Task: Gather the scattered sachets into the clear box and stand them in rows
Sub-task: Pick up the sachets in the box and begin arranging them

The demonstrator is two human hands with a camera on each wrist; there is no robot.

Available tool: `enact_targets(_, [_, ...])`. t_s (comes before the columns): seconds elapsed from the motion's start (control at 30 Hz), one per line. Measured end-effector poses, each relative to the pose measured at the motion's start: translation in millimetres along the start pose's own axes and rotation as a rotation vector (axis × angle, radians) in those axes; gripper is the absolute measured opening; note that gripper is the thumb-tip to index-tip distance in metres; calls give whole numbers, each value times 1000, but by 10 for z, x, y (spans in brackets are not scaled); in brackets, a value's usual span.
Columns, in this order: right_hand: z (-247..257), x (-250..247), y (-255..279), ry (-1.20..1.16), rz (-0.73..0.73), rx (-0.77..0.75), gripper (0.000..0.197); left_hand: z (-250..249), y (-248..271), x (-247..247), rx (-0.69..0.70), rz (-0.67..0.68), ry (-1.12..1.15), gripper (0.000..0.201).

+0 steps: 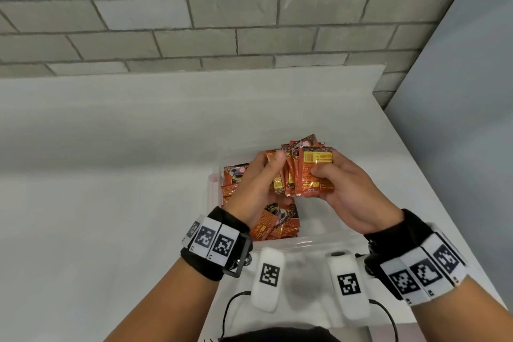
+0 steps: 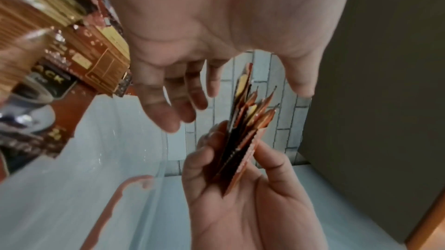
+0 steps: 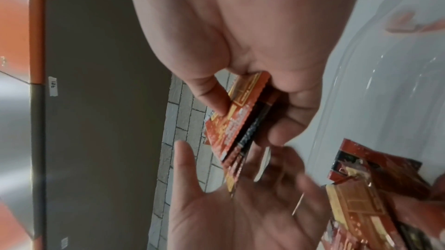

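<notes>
Head view: my right hand (image 1: 344, 189) pinches a fanned stack of coffee sachets (image 1: 302, 169) above the clear box (image 1: 319, 239); my left hand (image 1: 258, 186), fingers relaxed, cups its left side, hiding sachets below.

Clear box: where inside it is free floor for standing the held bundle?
Bare floor shows in the right part of the clear box, below the right hand. The left part is crowded with loose sachets under the left hand.
</notes>
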State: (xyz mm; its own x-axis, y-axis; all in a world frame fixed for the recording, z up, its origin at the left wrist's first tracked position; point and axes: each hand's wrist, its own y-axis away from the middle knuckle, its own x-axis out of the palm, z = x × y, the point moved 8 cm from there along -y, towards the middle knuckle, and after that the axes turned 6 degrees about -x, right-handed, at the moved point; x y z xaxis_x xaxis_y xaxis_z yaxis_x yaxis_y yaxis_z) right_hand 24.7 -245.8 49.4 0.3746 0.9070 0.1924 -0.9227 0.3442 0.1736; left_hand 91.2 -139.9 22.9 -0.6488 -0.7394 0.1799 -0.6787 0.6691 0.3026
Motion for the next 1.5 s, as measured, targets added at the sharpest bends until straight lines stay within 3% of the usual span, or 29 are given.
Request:
enact_targets(0.1, [-12, 100, -9, 54, 60, -17, 28, -23, 15, 112, -13, 83, 79, 42])
enact_targets(0.13, [-14, 134, -6, 122, 86, -30, 27, -34, 23, 143, -23, 102, 133, 32])
enact_targets(0.27, [25, 194, 22, 488, 167, -98, 19, 1, 18, 217, -97, 130, 320, 41])
enact_targets(0.3, [48, 156, 22, 661, 146, -125, 26, 4, 16, 208, -108, 120, 333, 32])
enact_targets(0.37, [136, 93, 52, 971, 62, -193, 63, 25, -10, 178, -127, 97, 356, 20])
enact_targets(0.43, [269, 157, 128, 1023, 45, -320, 87, 42, -12, 165, -147, 76, 371, 20])
enact_targets(0.5, [309, 295, 199, 994, 164, -412, 102, 60, -2, 185, -177, 70, 383, 16])
enact_targets(0.6, [188, 408, 211, 1129, 328, -422, 122, 96, 9, 271, -234, 117, 412, 2])
enact_targets(0.83, [217, 287, 140, 1132, 224, -460, 97, 62, 24, 345, -140, 241, 496, 17])
enact_targets(1.2, [155, 267, 132, 1060, 233, -444, 91, 112, -11, 307, -113, 206, 445, 18])
enact_targets(1.3, [187, 169, 153, 887, 212, -405, 90, 115, -4, 243, -97, 212, 463, 19])
enact_targets(1.4, [242, -1, 132, 793, 113, -389, 73, 130, 7, 192, -102, 244, 465, 41])
enact_targets(1.5, [188, -85, 90, 779, 103, -296, 71, 172, -1, 182, -123, 249, 406, 69])
